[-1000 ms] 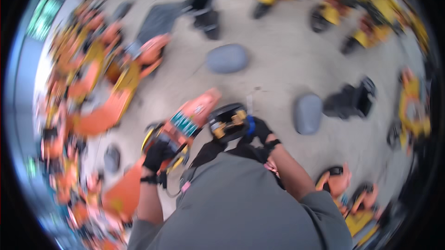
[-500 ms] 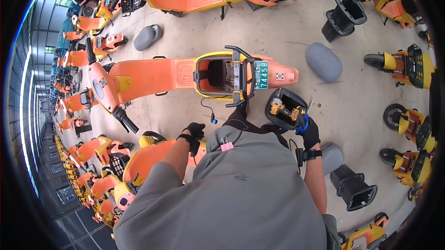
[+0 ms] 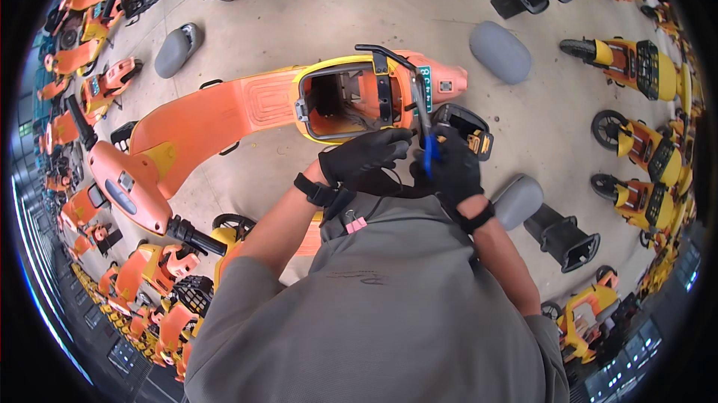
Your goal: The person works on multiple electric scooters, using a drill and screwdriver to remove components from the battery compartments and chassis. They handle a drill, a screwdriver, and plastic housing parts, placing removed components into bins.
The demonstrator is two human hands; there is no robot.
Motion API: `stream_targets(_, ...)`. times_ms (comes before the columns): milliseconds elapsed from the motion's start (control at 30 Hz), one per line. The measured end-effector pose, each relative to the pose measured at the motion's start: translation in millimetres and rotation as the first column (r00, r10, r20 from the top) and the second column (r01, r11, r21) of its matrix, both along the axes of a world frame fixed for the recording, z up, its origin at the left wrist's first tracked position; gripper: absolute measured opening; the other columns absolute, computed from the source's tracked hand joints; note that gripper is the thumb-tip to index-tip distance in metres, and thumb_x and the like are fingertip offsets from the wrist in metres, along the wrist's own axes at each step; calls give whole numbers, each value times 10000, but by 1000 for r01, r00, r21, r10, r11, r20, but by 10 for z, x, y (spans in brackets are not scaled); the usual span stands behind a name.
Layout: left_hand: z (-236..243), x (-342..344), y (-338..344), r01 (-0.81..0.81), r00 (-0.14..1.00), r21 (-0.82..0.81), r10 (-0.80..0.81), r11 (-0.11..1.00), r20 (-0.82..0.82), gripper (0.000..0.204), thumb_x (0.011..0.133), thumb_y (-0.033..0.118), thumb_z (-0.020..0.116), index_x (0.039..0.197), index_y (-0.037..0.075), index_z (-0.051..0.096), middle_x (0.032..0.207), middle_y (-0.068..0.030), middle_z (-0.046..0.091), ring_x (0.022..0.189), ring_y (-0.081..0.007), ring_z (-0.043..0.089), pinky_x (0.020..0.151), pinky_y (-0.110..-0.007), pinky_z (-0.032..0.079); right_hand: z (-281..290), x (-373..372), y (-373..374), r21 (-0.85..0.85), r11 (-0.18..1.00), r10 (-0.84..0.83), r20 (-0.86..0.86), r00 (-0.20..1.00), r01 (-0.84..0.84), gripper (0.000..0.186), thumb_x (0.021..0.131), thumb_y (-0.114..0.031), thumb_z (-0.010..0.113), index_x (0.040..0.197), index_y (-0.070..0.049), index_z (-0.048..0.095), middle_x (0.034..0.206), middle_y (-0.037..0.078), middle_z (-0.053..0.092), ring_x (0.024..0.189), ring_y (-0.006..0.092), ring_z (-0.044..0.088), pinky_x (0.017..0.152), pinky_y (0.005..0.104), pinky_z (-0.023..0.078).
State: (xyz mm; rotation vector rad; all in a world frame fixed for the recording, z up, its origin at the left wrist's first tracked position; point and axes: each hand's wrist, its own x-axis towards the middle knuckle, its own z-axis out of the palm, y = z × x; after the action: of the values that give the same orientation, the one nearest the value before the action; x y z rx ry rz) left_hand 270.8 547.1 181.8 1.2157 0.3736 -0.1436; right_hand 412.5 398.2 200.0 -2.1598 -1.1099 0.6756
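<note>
Hovering loosely open, seemingly empty, with left hand (image 3: 365, 156); gripping blue-handled tool (image 3: 431, 149) in curled right hand (image 3: 455, 167), just beside. Probably light, stiff, slippery along metal shaft (image 3: 424, 113): best held by blue handle. Pointing across rear of orange scooter (image 3: 277, 104), beyond.

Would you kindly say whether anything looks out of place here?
Yes: the orange scooter just ahead has an open bay and no seat, while grey seats and black bins lie loose on the floor. That looks odd, as such parts probably belong fitted on scooters.
</note>
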Motion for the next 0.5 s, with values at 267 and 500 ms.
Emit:
stream_targets(267,-98,-272,116,-285,952,227,302,931,-41,280,887,227,453,1029,13,562,875,-52,607,761,-130,591,677,-254,473,-108,-624,779,-101,973,198,-113,974,-209,287,748,-150,587,1002,-30,527,918,187,586,884,334,572,747,399,461)
stream_targets(500,-586,-583,311,-561,769,78,553,824,-319,310,935,267,385,970,44,597,815,-34,611,725,-112,594,644,-224,472,192,-205,476,156,986,105,-353,930,-53,295,800,-87,572,1087,-23,551,941,146,615,820,193,618,726,296,490)
